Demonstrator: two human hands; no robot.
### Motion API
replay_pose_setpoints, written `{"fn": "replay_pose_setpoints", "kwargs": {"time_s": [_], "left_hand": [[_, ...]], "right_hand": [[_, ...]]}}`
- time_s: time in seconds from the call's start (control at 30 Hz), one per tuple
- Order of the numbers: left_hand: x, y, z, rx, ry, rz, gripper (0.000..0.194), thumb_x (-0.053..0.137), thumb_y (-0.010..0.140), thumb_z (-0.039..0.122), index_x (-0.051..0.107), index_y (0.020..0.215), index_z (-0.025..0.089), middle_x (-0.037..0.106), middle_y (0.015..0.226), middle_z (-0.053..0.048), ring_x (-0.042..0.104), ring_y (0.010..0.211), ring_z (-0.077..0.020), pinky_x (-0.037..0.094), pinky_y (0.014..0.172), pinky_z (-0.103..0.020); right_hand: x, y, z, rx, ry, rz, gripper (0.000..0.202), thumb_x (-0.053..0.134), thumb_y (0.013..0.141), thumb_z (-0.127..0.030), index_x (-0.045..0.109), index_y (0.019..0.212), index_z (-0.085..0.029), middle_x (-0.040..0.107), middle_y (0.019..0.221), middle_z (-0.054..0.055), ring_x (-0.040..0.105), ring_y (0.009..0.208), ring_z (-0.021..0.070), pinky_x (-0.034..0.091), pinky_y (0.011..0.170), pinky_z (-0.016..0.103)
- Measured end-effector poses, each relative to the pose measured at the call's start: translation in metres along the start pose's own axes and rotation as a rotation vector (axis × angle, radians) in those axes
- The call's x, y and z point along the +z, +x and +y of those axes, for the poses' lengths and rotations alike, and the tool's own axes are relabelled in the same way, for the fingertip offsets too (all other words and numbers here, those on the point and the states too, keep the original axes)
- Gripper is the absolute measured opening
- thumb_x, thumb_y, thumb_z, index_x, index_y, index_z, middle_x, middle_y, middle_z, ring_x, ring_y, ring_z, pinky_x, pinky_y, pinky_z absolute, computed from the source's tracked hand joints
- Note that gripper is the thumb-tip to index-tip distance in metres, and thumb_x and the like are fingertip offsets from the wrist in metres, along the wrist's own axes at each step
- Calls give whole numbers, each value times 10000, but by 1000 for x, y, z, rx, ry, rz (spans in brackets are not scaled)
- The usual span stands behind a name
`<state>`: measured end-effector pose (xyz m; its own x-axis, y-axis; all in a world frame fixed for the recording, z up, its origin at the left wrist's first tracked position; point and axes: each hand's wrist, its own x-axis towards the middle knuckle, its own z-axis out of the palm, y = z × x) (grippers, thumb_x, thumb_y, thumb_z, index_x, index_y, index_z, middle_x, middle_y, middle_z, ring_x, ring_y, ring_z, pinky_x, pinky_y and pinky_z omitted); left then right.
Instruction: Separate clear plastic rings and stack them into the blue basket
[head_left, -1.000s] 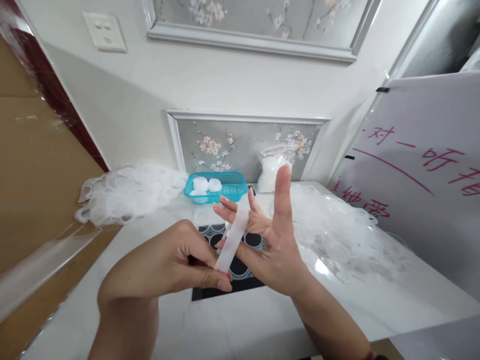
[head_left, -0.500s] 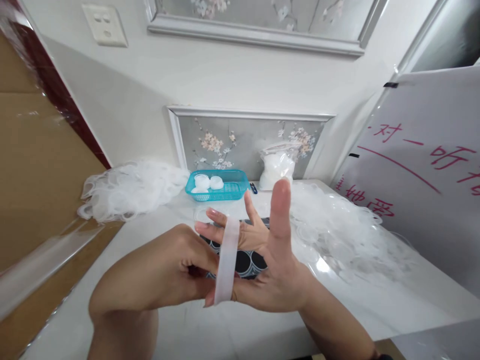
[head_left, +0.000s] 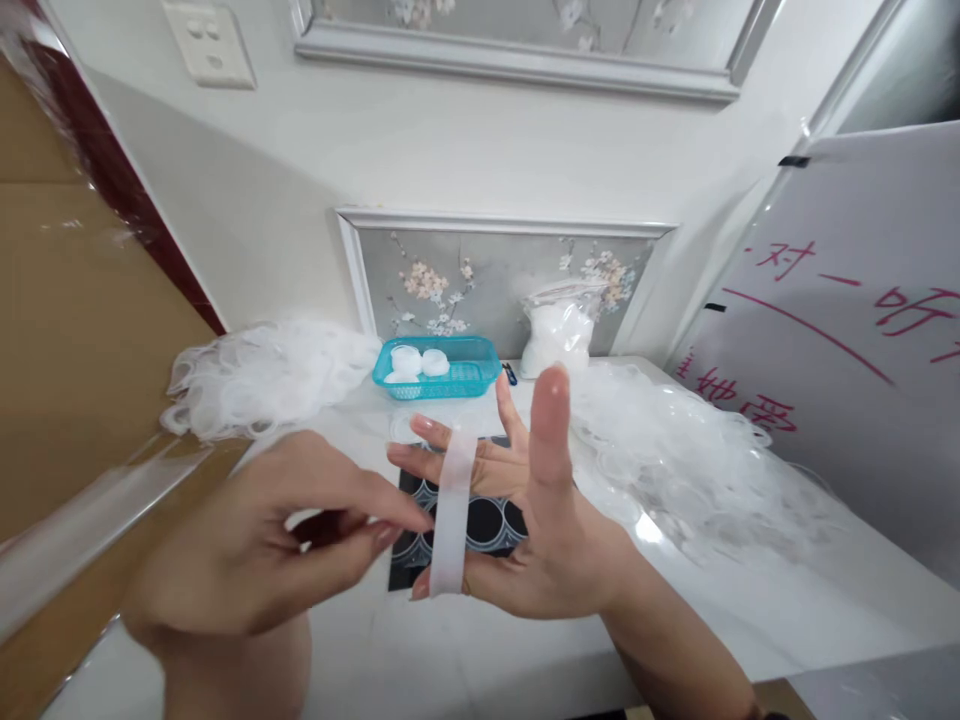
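A translucent white band [head_left: 453, 510] is looped around several spread fingers of my right hand [head_left: 517, 500], stretched between the upper fingers and the lowest digit. One digit of that hand points up, outside the loop. Just left of the band is my left hand [head_left: 322, 530], its index fingertip close to the band's edge and its thumb a little below, with nothing visible between them. Beneath both hands lies a black mat with circle patterns [head_left: 486, 522], partly hidden.
A teal basket [head_left: 480, 378] with white round rolls stands at the back. Piles of translucent rings lie left [head_left: 262, 380] and right [head_left: 675, 460] on the white table [head_left: 420, 660]. Near the wall are a filled clear bag [head_left: 559, 335] and a small dark blue tool [head_left: 510, 374].
My left hand has moved left, away from the band, and its fingers have come off it. My right hand keeps the band stretched and has barely moved.
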<state>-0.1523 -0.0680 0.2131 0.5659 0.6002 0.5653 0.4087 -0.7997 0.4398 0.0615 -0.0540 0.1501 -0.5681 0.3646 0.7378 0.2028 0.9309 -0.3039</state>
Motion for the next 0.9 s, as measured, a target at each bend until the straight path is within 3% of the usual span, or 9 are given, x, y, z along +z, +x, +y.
{"fn": "replay_pose_setpoints", "kwargs": {"time_s": [0.13, 0.23, 0.3, 0.37, 0.53, 0.63, 0.8, 0.9], "left_hand": [[3, -8, 3, -36, -55, 215, 270, 672, 819, 216, 718, 1057, 333, 524, 487, 76, 404, 386, -68, 328, 376, -183], [9, -3, 4, -53, 19, 65, 404, 673, 842, 240, 655, 1236, 323, 540, 484, 76, 416, 392, -67, 327, 375, -171], [9, 2, 4, 10, 2, -78, 313, 641, 866, 228, 705, 1161, 310, 576, 482, 53, 444, 394, -76, 346, 381, -174], [5, 3, 4, 70, -83, -124, 199, 625, 881, 253, 761, 1018, 303, 615, 492, 21, 482, 394, -92, 361, 377, -185], [-6, -1, 2, 13, -143, 36, 140, 694, 833, 359, 780, 919, 290, 572, 442, 22, 440, 328, -83, 336, 336, -183], [-4, -2, 2, -53, -168, 32, 103, 742, 788, 349, 767, 864, 285, 534, 441, 42, 411, 330, -71, 308, 329, -173], [7, 1, 4, -151, -66, 54, 269, 692, 832, 334, 734, 1097, 318, 459, 430, 79, 355, 375, -67, 327, 383, -164], [10, 1, 1, -141, -15, 14, 290, 703, 820, 296, 734, 1108, 318, 481, 433, 79, 343, 379, -64, 318, 388, -165]], "right_hand": [[2, 0, 2, -15, 31, -4, 1196, 634, 888, -402, -456, 1364, -280, 565, 1400, 76, 420, 1385, 256, 52, 1169, 659], [3, 0, 2, -8, 32, -1, 1178, 630, 890, -387, -438, 1380, -297, 524, 1437, 86, 389, 1403, 266, 81, 1170, 655], [4, -1, 2, 8, 34, 4, 1168, 628, 890, -392, -423, 1392, -302, 526, 1433, 90, 405, 1394, 272, 99, 1168, 661], [3, -1, 2, 29, 47, 5, 1151, 624, 892, -405, -400, 1409, -312, 560, 1399, 82, 437, 1373, 271, 107, 1166, 670], [2, 0, 1, 55, 81, -15, 1090, 626, 888, -435, -295, 1463, -346, 614, 1337, 61, 483, 1338, 275, 54, 1168, 677], [2, 0, 1, 47, 102, -6, 1114, 633, 885, -425, -326, 1448, -354, 625, 1322, 47, 489, 1332, 278, 70, 1171, 670], [3, -2, 4, 82, 115, 20, 1163, 681, 833, -465, -295, 1459, -380, 588, 1366, 40, 452, 1358, 313, 188, 1158, 670], [4, -3, 5, 86, 115, -5, 1185, 689, 827, -470, -317, 1446, -374, 537, 1421, 56, 456, 1353, 321, 195, 1156, 671]]}}
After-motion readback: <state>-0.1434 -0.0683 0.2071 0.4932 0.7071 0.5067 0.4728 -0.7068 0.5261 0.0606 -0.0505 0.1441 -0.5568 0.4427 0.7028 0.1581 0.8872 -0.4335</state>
